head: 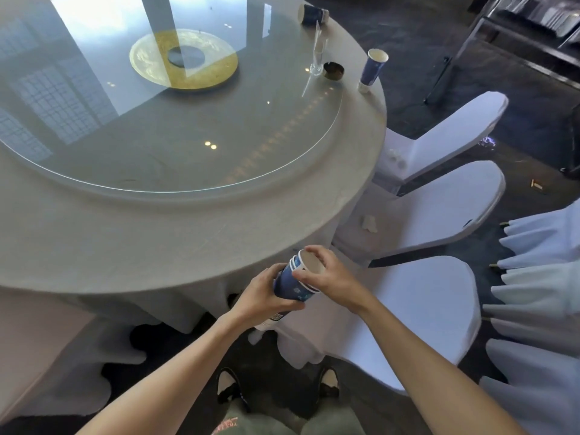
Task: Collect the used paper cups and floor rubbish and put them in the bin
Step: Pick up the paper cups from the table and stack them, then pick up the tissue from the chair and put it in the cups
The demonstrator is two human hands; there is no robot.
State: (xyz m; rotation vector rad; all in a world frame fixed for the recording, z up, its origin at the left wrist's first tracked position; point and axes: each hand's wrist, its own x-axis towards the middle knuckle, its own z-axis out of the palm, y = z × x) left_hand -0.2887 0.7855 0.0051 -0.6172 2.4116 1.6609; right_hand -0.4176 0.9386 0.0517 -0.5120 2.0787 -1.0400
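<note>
A stack of blue paper cups (293, 285) hangs just off the near edge of the round table (157, 233), tilted with its open mouth up and to the right. My left hand (266, 296) wraps around the stack's body from below. My right hand (329, 276) grips the rim of the top cup. Another blue paper cup (373, 68) stands upright on the table's far right edge, on top of a small white cup. A third blue cup (310, 14) lies on its side at the far edge.
A glass turntable (188, 136) covers the table's middle, with a clear vase (317, 58) and a dark ashtray (334, 70) near its right rim. White-covered chairs (433, 296) stand close on the right; crumpled paper scraps (369, 223) lie on two seats. Small litter (537, 185) lies on the dark carpet.
</note>
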